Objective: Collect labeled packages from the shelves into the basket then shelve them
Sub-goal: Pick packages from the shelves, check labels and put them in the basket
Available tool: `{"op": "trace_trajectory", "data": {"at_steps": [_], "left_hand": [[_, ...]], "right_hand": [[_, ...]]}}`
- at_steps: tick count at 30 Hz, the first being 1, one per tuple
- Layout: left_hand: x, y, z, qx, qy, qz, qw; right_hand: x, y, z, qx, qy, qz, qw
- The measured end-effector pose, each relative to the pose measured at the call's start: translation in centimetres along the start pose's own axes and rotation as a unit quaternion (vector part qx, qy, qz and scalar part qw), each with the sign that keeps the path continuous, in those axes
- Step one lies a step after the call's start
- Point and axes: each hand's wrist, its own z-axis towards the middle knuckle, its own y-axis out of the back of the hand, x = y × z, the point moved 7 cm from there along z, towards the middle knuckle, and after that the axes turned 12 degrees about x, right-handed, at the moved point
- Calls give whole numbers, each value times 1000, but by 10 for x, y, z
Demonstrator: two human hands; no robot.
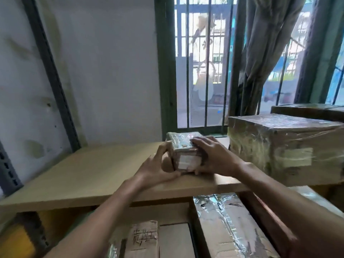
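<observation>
A small taped cardboard package (pixel 183 146) with a white label on its near face rests on the wooden shelf board (pixel 89 170), near the board's right part. My left hand (pixel 158 164) grips its left side and lower front corner. My right hand (pixel 212 155) lies over its top and right side. Both hands hold the package between them. No basket is in view.
A large tape-wrapped carton (pixel 284 148) stands right of the package, another box (pixel 307 109) behind it. More taped cartons (pixel 223 226) sit on the level below. A grey shelf upright (pixel 50 71) runs at the left; a barred window (pixel 201 62) and curtain lie behind.
</observation>
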Motion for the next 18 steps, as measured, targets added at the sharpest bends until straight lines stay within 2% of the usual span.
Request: {"op": "trace_trajectory", "data": {"at_steps": [3, 6, 8, 10, 12, 14, 16, 18], "left_hand": [[12, 9, 0, 19, -12, 16, 1000], [2, 23, -1, -23, -58, 44, 997], [-9, 39, -3, -67, -109, -35, 991], [-11, 53, -4, -90, -109, -113, 984], [-7, 60, -4, -95, -85, -151, 980], [1, 60, -7, -107, -61, -196, 973], [6, 57, -9, -106, -38, -252, 961], [11, 51, -12, -95, -25, -301, 949]], "right_hand": [[1, 14, 10, 2, -32, 13, 999], [4, 37, 19, 25, -47, 161, 985], [14, 52, 23, 47, -35, 303, 951], [20, 66, 28, 11, -41, 374, 926], [22, 73, 30, -59, -64, 403, 911], [28, 73, 29, -113, -44, 425, 897], [41, 65, 29, -110, -1, 433, 894], [44, 55, 29, -110, -2, 405, 908]]}}
